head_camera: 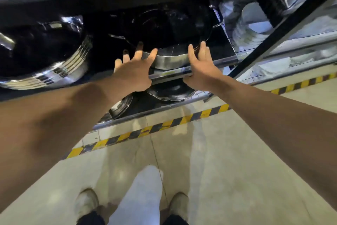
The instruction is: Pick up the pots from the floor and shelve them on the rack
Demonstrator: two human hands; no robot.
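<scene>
Resting on the rack's middle shelf edge (224,60), a steel pot (170,60) is flanked in the head view by the left hand (134,73) and right hand (201,69), both spread wide, fingers flat against its sides, nothing gripped. Being so near that edge, the pot could be tipped off if released unevenly, or knocked against the stacked pots (54,64) left of it.

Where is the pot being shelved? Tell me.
Head view, centre: the pot sits on the rack's middle shelf, between the left hand and right hand.
</scene>
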